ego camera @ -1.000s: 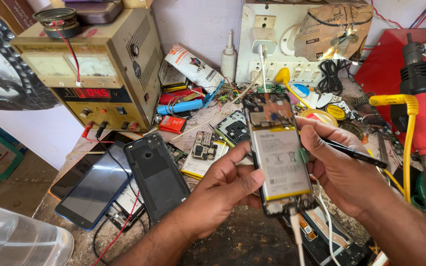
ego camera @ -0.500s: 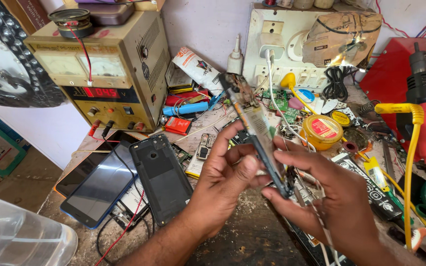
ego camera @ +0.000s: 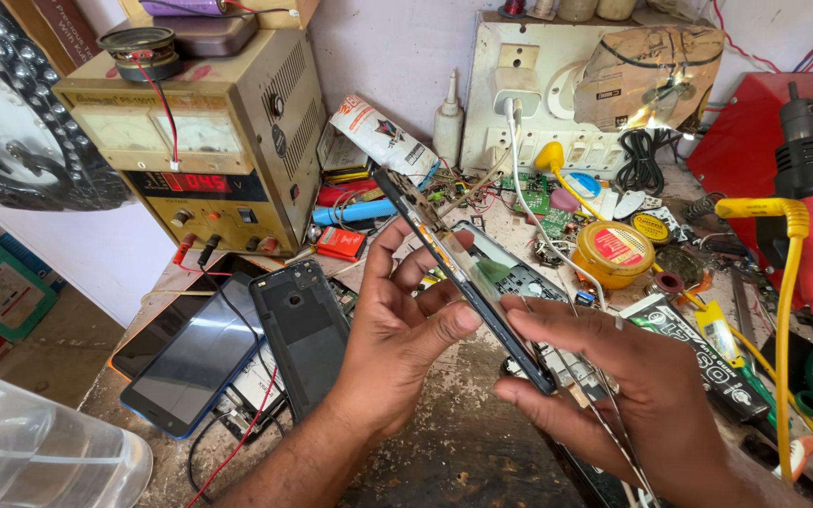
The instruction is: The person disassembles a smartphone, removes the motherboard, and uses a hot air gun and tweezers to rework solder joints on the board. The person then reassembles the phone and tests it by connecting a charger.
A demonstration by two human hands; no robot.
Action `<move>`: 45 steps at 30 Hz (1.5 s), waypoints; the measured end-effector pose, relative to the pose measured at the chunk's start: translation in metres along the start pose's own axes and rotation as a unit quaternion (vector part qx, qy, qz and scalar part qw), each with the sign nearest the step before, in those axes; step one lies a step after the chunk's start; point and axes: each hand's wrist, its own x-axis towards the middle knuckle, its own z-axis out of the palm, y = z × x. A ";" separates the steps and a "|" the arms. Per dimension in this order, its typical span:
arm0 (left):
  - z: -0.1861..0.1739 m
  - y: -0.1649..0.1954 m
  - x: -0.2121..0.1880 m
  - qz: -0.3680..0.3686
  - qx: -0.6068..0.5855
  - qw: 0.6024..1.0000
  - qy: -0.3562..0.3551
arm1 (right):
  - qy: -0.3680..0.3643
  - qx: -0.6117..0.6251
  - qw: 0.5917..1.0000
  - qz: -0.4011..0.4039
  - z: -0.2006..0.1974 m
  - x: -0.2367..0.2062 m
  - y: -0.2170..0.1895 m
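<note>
Right hand closed around the lower end of an opened phone; fingers over its near edge, thumb beneath. Left hand grips mid-body, thumb pressed on the edge, fingers curled behind. Phone is held edge-on, tilted, its upper end rising away from both grips, clear of the worktop. Left of the left grip: black back cover, blue-rimmed phone. Beyond: yellow tin, bench power supply.

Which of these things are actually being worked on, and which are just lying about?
In hand:
opened phone, edge-on, held by left hand and right hand.

Lying about:
black back cover
blue phone
power supply
yellow tin
</note>
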 end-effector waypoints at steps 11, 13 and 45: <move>-0.003 -0.013 0.000 0.052 0.117 0.991 -0.033 | 0.025 -0.046 0.996 0.073 0.005 -0.008 0.000; -0.005 -0.011 0.002 0.043 0.115 0.992 -0.019 | 0.037 -0.021 0.995 0.086 0.006 -0.012 0.005; -0.006 -0.016 0.006 -0.240 0.031 0.970 0.018 | -0.012 0.374 0.896 0.240 0.004 -0.006 0.019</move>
